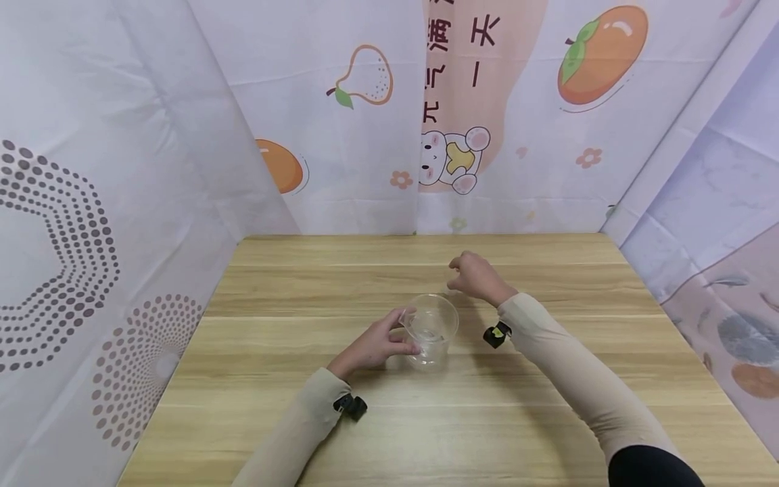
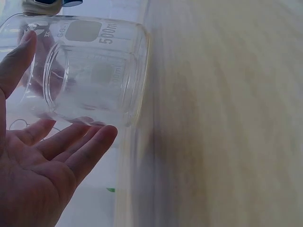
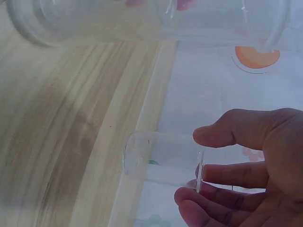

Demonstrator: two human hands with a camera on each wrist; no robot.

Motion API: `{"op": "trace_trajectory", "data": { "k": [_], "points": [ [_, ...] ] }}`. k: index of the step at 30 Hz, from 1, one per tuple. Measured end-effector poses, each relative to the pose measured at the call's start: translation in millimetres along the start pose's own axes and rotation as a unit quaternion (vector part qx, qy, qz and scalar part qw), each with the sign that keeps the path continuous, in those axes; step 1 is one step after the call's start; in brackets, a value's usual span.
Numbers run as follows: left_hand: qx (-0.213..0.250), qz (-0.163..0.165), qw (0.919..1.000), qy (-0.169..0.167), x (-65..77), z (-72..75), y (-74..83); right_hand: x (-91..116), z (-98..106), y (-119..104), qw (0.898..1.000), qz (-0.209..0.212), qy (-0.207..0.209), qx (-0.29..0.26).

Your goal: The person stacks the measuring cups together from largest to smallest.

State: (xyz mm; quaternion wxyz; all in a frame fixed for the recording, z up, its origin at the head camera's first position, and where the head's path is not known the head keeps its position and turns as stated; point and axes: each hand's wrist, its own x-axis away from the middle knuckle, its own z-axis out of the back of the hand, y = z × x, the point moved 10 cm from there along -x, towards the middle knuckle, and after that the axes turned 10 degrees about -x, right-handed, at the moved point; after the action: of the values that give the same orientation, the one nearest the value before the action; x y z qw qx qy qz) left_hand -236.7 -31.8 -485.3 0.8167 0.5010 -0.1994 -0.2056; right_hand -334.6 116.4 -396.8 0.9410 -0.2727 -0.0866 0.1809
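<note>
In the head view my left hand grips a large clear glass beaker by its side, thumb and fingers around the wall. A 500 ml marking shows on this beaker in the left wrist view. A smaller glass vessel appears to be nested inside it. Farther back and to the right, my right hand pinches a small clear glass beaker by its rim from above. That small beaker stands upright and is mostly hidden by the hand in the head view. Whether its base touches the tabletop, I cannot tell.
Both hands work over a wood-grain tabletop. Behind it hangs a printed fabric curtain, with more fabric at the left and right. Black wrist cameras are strapped to both wrists.
</note>
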Motion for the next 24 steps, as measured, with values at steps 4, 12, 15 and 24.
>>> {"op": "trace_trajectory", "data": {
  "k": [4, 12, 15, 24],
  "points": [
    [0.000, -0.005, 1.0000, -0.002, -0.4, 0.5, 1.2, 1.1, 5.0, -4.0, 1.000, 0.007, 0.009, 0.001],
    [-0.004, -0.013, 0.9999, -0.002, -0.5, 1.2, 1.2, 5.2, 16.3, -17.8, 0.999, 0.024, 0.024, 0.004],
    [-0.016, -0.017, 0.9997, -0.002, -0.6, 1.1, 1.6, 6.4, 19.9, -23.8, 0.999, 0.030, 0.028, -0.005],
    [-0.071, -0.023, 0.9972, 0.002, -2.0, 0.8, 4.1, 8.4, 25.2, -32.5, 0.999, 0.038, 0.029, -0.003]
  ]
}}
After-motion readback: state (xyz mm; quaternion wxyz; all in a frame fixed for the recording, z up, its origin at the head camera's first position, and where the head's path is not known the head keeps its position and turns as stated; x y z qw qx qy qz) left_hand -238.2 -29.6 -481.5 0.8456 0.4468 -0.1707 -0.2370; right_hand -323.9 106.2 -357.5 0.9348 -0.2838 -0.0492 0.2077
